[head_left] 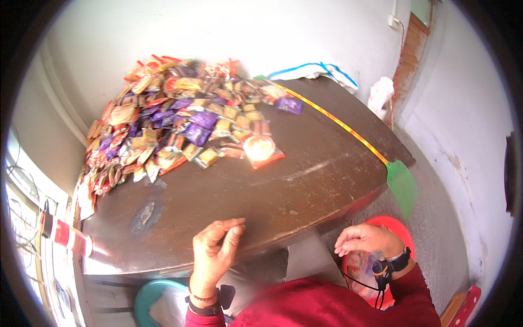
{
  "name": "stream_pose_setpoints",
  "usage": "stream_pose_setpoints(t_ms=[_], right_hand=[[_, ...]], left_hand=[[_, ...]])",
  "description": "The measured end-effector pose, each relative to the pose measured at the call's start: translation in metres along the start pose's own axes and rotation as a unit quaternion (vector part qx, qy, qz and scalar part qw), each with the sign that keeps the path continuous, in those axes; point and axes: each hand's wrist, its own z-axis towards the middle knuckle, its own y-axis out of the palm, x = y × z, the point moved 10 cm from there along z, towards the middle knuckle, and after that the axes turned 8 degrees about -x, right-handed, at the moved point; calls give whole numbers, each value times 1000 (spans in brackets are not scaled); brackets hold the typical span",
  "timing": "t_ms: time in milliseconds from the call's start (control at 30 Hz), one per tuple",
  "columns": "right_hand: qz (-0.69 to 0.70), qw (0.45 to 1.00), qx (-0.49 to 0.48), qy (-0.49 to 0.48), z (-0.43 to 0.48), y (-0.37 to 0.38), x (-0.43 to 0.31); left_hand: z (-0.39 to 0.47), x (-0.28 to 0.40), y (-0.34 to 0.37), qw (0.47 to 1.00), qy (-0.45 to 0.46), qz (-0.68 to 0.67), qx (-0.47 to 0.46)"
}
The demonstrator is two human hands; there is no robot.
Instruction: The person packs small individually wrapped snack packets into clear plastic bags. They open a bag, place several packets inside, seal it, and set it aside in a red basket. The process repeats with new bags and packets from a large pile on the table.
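Observation:
My left hand (216, 247) hovers over the near edge of a dark brown wooden table (294, 192). Its thumb and forefinger tips are close together, and nothing shows between them. Off the table's front edge, my right hand (363, 239) hangs above a red plastic basin (404, 231), fingers loosely bent and holding nothing visible. A large heap of small wrapped snack packets (163, 110) covers the far left of the table. Purple packets (198, 133) lie among brown and yellow ones. One flat packet with a round pale print (261, 149) sits at the heap's near right edge.
A green fly swatter (402, 186) with a yellow-red handle lies across the table's right side, its head overhanging the edge. A teal basin (143, 298) holding clear plastic stands below left. A white sack with blue bands (310, 71) rests against the back wall.

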Motion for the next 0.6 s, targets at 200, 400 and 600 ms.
stream_pose_setpoints(t_ms=[200, 400, 600], right_hand=[[-108, 988, -94, -62, 63, 60, -115], [-146, 977, -116, -107, 146, 89, -177], [-75, 987, -124, -70, 225, 94, -186]], left_hand=[[-3, 14, -3, 995, 59, 86, 12], [-7, 20, -11, 988, 71, 115, 71], [-13, 18, -19, 990, 47, 70, 114]])
